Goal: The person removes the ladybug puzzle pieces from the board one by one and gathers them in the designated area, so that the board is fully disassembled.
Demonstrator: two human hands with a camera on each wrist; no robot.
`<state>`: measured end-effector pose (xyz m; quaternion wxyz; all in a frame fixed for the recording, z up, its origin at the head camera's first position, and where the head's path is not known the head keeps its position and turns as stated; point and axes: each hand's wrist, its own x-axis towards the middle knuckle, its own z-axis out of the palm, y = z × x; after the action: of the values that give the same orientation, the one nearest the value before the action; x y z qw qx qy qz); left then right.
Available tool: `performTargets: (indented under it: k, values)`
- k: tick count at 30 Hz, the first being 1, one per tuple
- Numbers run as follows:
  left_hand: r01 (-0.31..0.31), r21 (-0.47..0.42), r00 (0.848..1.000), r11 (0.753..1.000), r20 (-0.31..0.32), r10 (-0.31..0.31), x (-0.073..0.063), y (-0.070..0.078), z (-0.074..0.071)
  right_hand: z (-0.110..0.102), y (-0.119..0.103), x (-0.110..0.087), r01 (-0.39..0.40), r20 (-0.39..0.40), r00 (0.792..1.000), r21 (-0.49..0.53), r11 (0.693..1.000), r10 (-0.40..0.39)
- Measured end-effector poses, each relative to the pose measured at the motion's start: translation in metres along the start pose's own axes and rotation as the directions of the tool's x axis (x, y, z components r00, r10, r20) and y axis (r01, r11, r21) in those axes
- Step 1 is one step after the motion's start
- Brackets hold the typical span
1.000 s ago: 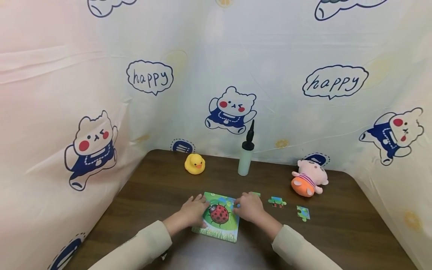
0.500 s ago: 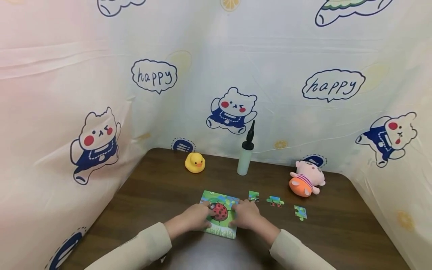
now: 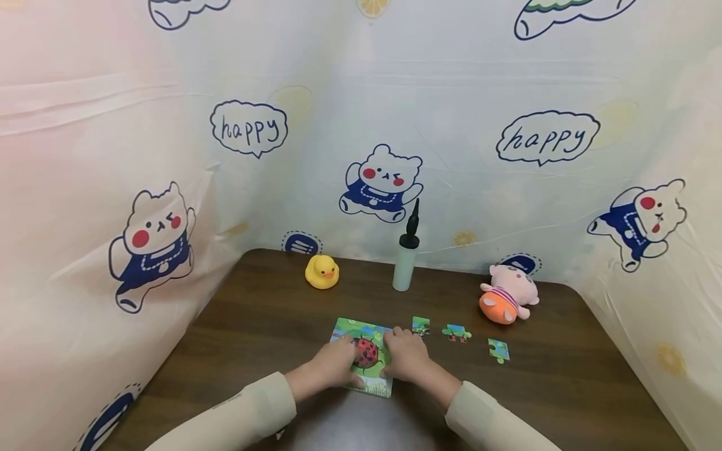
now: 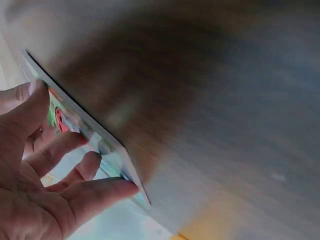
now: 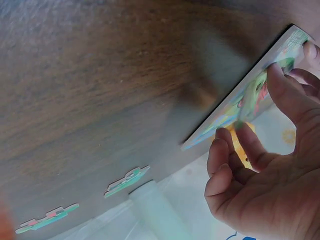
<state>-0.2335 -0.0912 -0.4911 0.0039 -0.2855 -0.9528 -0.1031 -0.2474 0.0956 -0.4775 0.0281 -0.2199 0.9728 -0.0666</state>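
A square ladybug puzzle board (image 3: 368,386) lies on the brown table between both hands. My left hand (image 3: 336,364) rests on the board's left side, its fingertips touching the surface in the left wrist view. Over the board's right side, my right hand (image 3: 407,356) pinches a green puzzle piece (image 5: 248,102) between thumb and index finger; the piece looks tilted against the board, though the fingers partly cover it. To the right lie three loose pieces: a green-blue piece (image 3: 420,325), a piece with red parts (image 3: 455,332) and a blue-green piece (image 3: 499,351).
At the back of the table (image 3: 259,307) stand a yellow rubber duck (image 3: 322,272) and a pale green hand pump (image 3: 403,269) with a black top. A pink plush toy (image 3: 509,294) in orange lies at the back right. A printed curtain (image 3: 316,156) surrounds the table.
My right hand has moved from the board's right edge inward over it. My left hand has shifted right, further onto the board. The loose pieces stay in place.
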Motion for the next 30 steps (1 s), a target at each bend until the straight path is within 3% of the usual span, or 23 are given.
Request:
performTargets:
  k: [5, 12, 17, 21, 27, 30]
  values:
    - [0.131, -0.060, 0.991, 0.990, 0.022, -0.130, 0.008, 0.008, -0.004, 0.005, 0.001, 0.003, -0.009, 0.008, 1.000, 0.018, 1.000, 0.009]
    - [0.268, -0.053, 0.963, 0.962, 0.047, -0.266, 0.013, 0.018, -0.003, 0.006, 0.005, -0.001, -0.008, 0.029, 1.000, 0.068, 0.998, 0.006]
    - [0.283, -0.066, 0.959, 0.957, 0.047, -0.280, 0.015, 0.021, -0.002, 0.002, 0.010, -0.006, 0.067, -0.058, 0.996, 0.108, 0.992, -0.061]
    - [0.288, -0.079, 0.958, 0.954, 0.036, -0.286, 0.013, 0.021, -0.001, -0.006, 0.011, -0.008, 0.135, -0.124, 0.986, 0.214, 0.967, -0.110]
    - [0.283, -0.111, 0.959, 0.953, 0.009, -0.284, 0.009, 0.021, -0.001, -0.013, 0.016, -0.007, 0.106, -0.112, 0.991, 0.387, 0.916, -0.067]
    - [0.278, -0.136, 0.960, 0.951, 0.009, -0.279, 0.010, 0.022, -0.001, -0.018, 0.027, -0.009, 0.087, -0.119, 0.992, 0.481, 0.873, -0.033]
